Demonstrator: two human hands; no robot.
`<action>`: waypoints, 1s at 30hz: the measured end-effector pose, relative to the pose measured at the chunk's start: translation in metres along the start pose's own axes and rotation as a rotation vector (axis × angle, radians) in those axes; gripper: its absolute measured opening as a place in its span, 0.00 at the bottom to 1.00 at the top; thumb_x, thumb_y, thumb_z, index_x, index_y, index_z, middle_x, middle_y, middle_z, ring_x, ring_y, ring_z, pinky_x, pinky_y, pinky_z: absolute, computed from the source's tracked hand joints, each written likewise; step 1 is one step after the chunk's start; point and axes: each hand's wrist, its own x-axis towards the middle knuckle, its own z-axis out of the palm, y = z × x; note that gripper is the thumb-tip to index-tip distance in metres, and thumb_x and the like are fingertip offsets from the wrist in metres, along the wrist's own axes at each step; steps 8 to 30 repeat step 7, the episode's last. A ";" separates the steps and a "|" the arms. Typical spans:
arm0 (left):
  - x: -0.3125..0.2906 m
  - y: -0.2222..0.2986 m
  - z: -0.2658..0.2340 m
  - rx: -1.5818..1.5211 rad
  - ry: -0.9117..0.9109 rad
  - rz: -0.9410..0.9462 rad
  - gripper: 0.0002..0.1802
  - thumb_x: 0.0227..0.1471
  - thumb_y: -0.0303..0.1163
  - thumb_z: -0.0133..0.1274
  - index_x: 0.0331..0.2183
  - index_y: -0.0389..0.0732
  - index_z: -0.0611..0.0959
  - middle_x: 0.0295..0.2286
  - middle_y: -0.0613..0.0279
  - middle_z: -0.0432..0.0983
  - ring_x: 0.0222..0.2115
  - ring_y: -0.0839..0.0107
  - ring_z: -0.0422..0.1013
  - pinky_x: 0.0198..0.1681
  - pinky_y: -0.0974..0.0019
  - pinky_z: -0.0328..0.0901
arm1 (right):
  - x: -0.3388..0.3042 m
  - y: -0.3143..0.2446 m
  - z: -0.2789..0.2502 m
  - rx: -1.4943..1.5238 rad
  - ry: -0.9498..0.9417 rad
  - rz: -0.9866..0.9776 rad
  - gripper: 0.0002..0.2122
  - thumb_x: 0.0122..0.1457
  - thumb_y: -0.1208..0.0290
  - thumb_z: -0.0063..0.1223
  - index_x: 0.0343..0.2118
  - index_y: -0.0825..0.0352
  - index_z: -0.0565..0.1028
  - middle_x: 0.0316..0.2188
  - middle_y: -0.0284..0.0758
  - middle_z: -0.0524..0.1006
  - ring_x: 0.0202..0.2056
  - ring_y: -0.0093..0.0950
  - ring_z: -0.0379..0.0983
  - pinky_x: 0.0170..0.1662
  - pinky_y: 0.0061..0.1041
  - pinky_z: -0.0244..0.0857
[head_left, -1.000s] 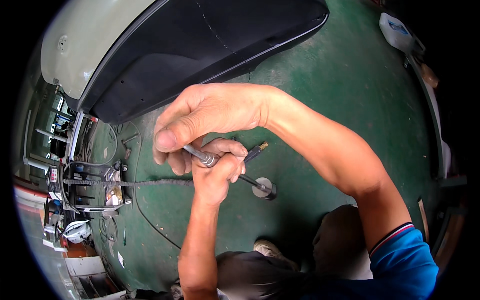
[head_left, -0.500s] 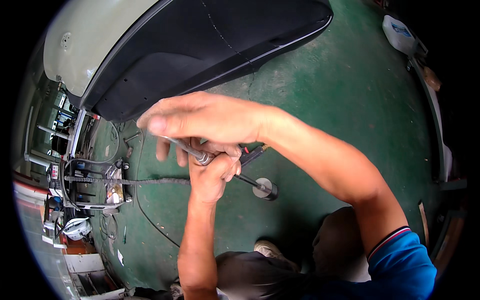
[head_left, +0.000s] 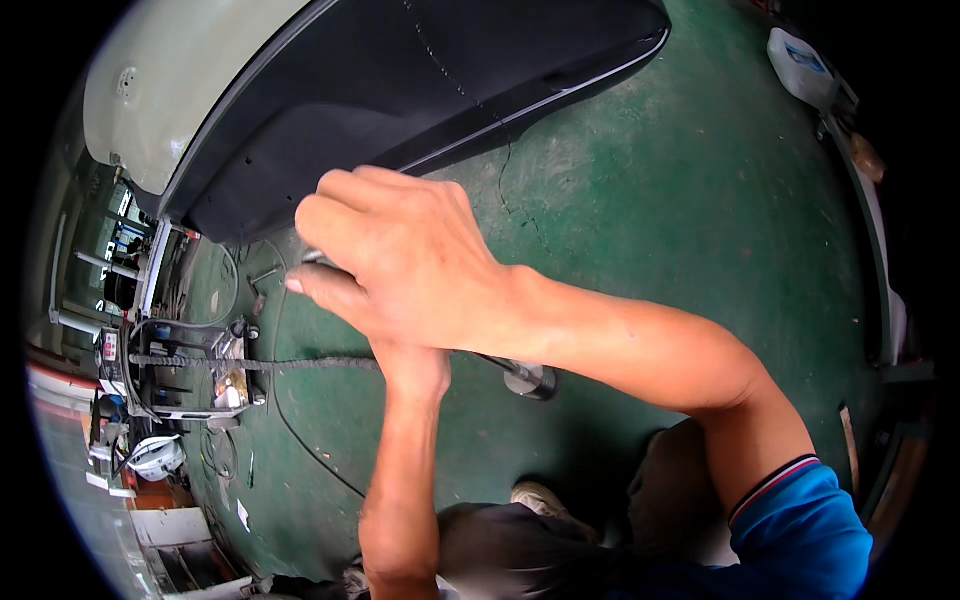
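Observation:
A long metal tool that looks like a slide hammer points up to the left between my hands; its dark rod ends in a cylindrical weight at the lower right. My right hand is closed over its front end, and a sliver of metal tip shows between thumb and fingers. Beneath it, my left hand is mostly covered; only its wrist and heel are visible. Its fingers are hidden, but the earlier frame has them wrapped round the tool. Both hands are in front of a black panel on a pale car body.
A thick dark cable runs from the hands to a wheeled cart on the left. Thinner hoses and a hammer lie on the green floor. A white jug stands far right. My shoe is below.
My right hand has swung down from hovering loosely over the tip and curled round it. It now covers my left hand and the tool's middle.

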 end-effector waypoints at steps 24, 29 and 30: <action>0.007 0.007 -0.020 0.045 -0.555 -0.123 0.06 0.46 0.23 0.56 0.30 0.33 0.83 0.13 0.62 0.68 0.11 0.76 0.59 0.19 0.68 0.63 | 0.021 0.044 -0.020 1.297 -0.953 0.656 0.26 0.62 0.41 0.47 0.42 0.62 0.82 0.31 0.38 0.83 0.33 0.33 0.79 0.42 0.28 0.72; 0.007 0.007 -0.020 0.045 -0.555 -0.123 0.06 0.46 0.23 0.56 0.30 0.33 0.83 0.13 0.62 0.68 0.11 0.76 0.59 0.19 0.68 0.63 | 0.021 0.044 -0.020 1.297 -0.953 0.656 0.26 0.62 0.41 0.47 0.42 0.62 0.82 0.31 0.38 0.83 0.33 0.33 0.79 0.42 0.28 0.72; 0.007 0.007 -0.020 0.045 -0.555 -0.123 0.06 0.46 0.23 0.56 0.30 0.33 0.83 0.13 0.62 0.68 0.11 0.76 0.59 0.19 0.68 0.63 | 0.021 0.044 -0.020 1.297 -0.953 0.656 0.26 0.62 0.41 0.47 0.42 0.62 0.82 0.31 0.38 0.83 0.33 0.33 0.79 0.42 0.28 0.72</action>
